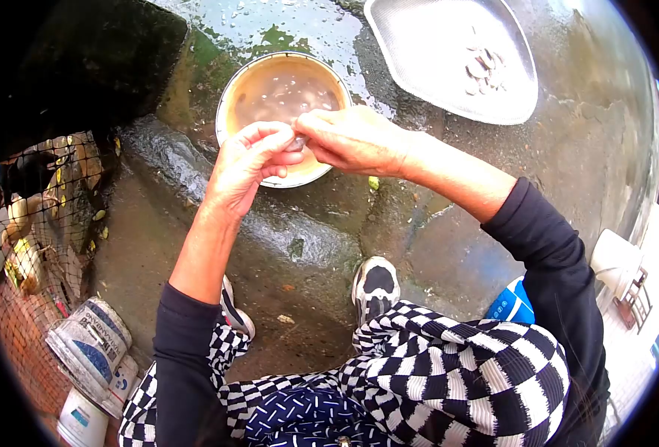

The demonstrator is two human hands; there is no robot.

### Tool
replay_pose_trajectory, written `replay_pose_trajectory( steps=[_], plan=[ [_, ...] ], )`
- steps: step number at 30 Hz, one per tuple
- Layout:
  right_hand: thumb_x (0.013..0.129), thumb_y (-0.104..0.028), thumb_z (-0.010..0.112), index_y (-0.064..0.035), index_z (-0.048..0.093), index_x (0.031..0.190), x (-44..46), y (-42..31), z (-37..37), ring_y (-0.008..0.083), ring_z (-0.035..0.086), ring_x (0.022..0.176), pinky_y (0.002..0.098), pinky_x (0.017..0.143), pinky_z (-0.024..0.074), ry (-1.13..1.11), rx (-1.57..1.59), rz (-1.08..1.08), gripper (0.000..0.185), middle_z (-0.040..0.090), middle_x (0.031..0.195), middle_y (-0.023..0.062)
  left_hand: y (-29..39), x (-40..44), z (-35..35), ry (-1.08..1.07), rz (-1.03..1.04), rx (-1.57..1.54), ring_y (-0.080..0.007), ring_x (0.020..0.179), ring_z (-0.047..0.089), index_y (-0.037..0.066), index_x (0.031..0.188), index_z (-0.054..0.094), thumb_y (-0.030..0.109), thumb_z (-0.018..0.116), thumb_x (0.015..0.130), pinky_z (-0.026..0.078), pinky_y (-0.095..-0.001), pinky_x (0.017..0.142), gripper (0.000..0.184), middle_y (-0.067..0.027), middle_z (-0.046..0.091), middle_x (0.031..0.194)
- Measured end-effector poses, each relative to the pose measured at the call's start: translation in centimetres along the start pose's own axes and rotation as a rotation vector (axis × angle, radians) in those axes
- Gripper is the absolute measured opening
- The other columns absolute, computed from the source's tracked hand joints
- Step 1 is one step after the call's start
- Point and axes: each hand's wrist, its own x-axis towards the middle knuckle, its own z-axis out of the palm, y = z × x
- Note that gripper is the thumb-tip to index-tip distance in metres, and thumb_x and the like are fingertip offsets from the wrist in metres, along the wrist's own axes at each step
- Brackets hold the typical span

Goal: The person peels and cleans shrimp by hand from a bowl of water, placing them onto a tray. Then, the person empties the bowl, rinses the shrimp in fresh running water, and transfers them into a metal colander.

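Over the near rim of a round yellowish basin (317,176), my two hands meet at the fingertips. A small, shiny greyish piece (298,143) is pinched between them; fingers cover most of it, and I cannot make out its kind. My left hand (247,164) is closed, thumb and fingers pressed around the piece from the left. From the right, my right hand (355,141) is closed too, its thumb and forefinger at the piece's upper end. Cloudy brown water (281,93) with several pale bits lies in the basin.
A white mesh basket (426,63) with several small silvery pieces (484,72) stands at the upper right. At left are black netting (54,201) and stacked white buckets (94,339). A blue-and-white item (513,302) lies by my right leg. The concrete floor (143,246) is wet.
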Motion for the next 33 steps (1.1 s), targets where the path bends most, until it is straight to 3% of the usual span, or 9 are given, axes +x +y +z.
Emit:
replay_pose_trajectory(
  steps=[7,10,13,15,19,25,30,33],
  plan=[
    [0.086,-0.015,0.045,-0.002,0.046,0.101,-0.4,-0.3,1.2,0.0349,0.062,0.08,0.0413,0.067,0.0498,-0.07,0.408,0.286,0.02,0.061,0.09,0.0201,0.6,-0.4,-0.1,-0.081,0.014,-0.08,-0.0156,0.075,0.066,0.0,0.107,0.058,0.017,0.059,0.086,0.05,-0.0224,0.059,0.027,-0.0127,0.066,0.097],
    [0.091,-0.02,0.04,-0.0015,0.046,0.104,-0.4,-0.6,0.9,0.0239,0.063,0.088,0.0354,0.068,0.0525,-0.145,0.816,0.486,0.023,0.062,0.091,0.0166,1.3,-0.6,0.2,-0.099,0.014,-0.13,-0.0162,0.075,0.066,-0.001,0.108,0.057,0.014,0.057,0.086,0.05,-0.0221,0.059,0.027,-0.0149,0.065,0.099],
    [0.091,-0.02,0.039,-0.0006,0.045,0.103,-0.3,-1.1,0.9,0.0235,0.063,0.088,0.0331,0.067,0.0533,-0.132,0.917,0.483,0.024,0.062,0.093,0.0169,1.5,-0.7,0.8,-0.102,0.023,-0.057,-0.0135,0.073,0.065,-0.002,0.103,0.06,0.012,0.059,0.084,0.049,-0.0207,0.057,0.024,-0.0133,0.066,0.094],
    [0.091,-0.019,0.039,0.0,0.045,0.103,-0.2,-1.1,0.9,0.0243,0.063,0.088,0.0343,0.068,0.0527,-0.154,0.867,0.477,0.023,0.062,0.093,0.0177,1.4,-0.8,1.1,-0.068,0.051,0.148,-0.0101,0.07,0.063,-0.001,0.096,0.063,0.011,0.062,0.081,0.047,-0.019,0.055,0.019,-0.0106,0.067,0.088],
    [0.09,-0.017,0.039,0.0016,0.044,0.102,-0.2,-0.7,0.7,0.0271,0.062,0.088,0.0385,0.073,0.0501,-0.198,0.65,0.44,0.023,0.061,0.093,0.0199,1.5,-0.7,1.3,-0.052,0.025,0.134,-0.008,0.068,0.062,-0.001,0.09,0.065,0.009,0.065,0.078,0.046,-0.0179,0.055,0.015,-0.0081,0.066,0.083],
    [0.088,-0.016,0.039,0.0012,0.044,0.1,-0.5,-0.7,1.2,0.0277,0.063,0.085,0.0387,0.073,0.0499,-0.191,0.733,0.475,0.022,0.061,0.093,0.0196,0.5,-0.1,0.5,-0.078,0.118,0.215,-0.0105,0.069,0.063,-0.002,0.09,0.064,0.01,0.064,0.077,0.047,-0.0189,0.056,0.018,-0.0073,0.066,0.08],
    [0.089,-0.018,0.038,0.0,0.044,0.1,-0.9,-0.4,1.6,0.0254,0.063,0.083,0.0353,0.069,0.0523,-0.195,0.794,0.494,0.022,0.063,0.09,0.0177,0.8,-0.3,0.2,-0.115,0.062,0.153,-0.0125,0.072,0.065,-0.003,0.094,0.063,0.007,0.057,0.079,0.048,-0.0201,0.059,0.019,-0.008,0.066,0.081],
    [0.089,-0.019,0.039,-0.0006,0.045,0.1,-0.9,-0.3,1.6,0.0253,0.063,0.083,0.0351,0.068,0.0521,-0.205,0.804,0.506,0.023,0.063,0.09,0.0176,1.6,-0.5,0.6,-0.093,-0.006,0.108,-0.0109,0.07,0.063,-0.003,0.092,0.063,0.009,0.061,0.078,0.047,-0.02,0.058,0.018,-0.0074,0.065,0.079]
  ],
)
